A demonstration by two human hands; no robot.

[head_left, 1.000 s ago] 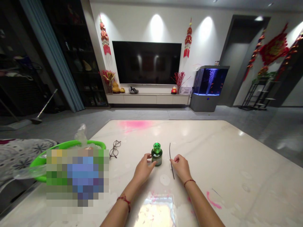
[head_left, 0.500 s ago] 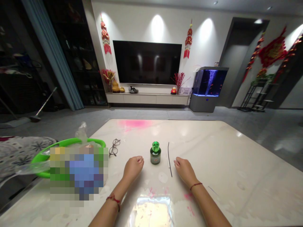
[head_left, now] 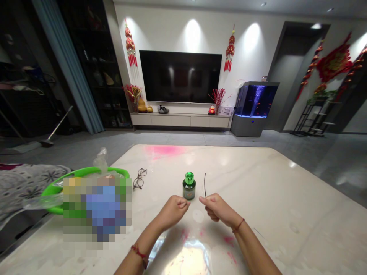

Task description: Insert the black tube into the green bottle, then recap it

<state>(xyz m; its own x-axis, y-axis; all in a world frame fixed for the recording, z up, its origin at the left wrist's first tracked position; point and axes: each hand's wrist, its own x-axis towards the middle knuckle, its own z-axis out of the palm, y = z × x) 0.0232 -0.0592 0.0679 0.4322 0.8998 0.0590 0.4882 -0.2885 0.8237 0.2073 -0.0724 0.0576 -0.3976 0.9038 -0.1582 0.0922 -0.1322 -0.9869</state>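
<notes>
A dark green glass bottle (head_left: 189, 190) with a bright green cap stands upright on the pale table (head_left: 258, 179). Just in front of it, to the left, my left hand (head_left: 175, 210) is closed in a fist with nothing visible in it. My right hand (head_left: 215, 208) is curled, its thumb pressed on the forefinger and pointing left, over the lower part of a thin black stick (head_left: 205, 183). Whether its fingers grip the stick is hidden. A gap separates the two hands.
Folded eyeglasses (head_left: 140, 178) lie left of the bottle. At the table's left side sits a green basket (head_left: 50, 193) with plastic bags and a blurred area over it. Pink stains mark the tabletop. A television and a fish tank are beyond.
Both hands have moved inward, closer together. My right hand now covers the lower part of the black stick, which showed in full before. The view has shifted slightly.
</notes>
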